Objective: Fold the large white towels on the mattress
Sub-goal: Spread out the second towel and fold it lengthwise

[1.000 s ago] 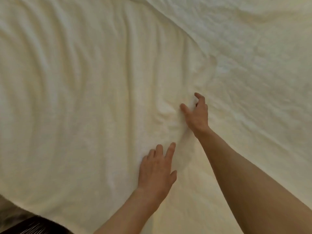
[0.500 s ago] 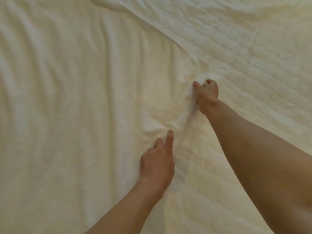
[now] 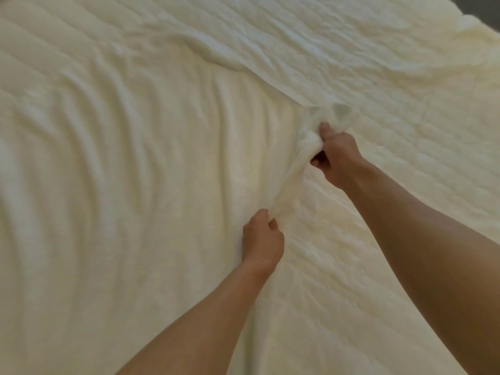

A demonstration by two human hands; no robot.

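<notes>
A large white towel [image 3: 140,169] lies spread and rippled over the left and middle of the quilted mattress [image 3: 405,109]. Its right edge runs diagonally from upper middle down to my hands. My right hand [image 3: 334,155] is shut on a bunched corner of that edge, lifted slightly off the mattress. My left hand [image 3: 262,239] pinches the same edge lower down, nearer to me. A raised strip of towel stretches between the two hands.
Bare quilted mattress shows to the right of the towel edge and under my right forearm [image 3: 433,253]. A crumpled white fabric [image 3: 476,41] lies at the far right corner, by the mattress edge.
Both hands went from resting flat on the towel to closing on its right edge. The edge has been gathered and lifted, and the view has moved back and up.
</notes>
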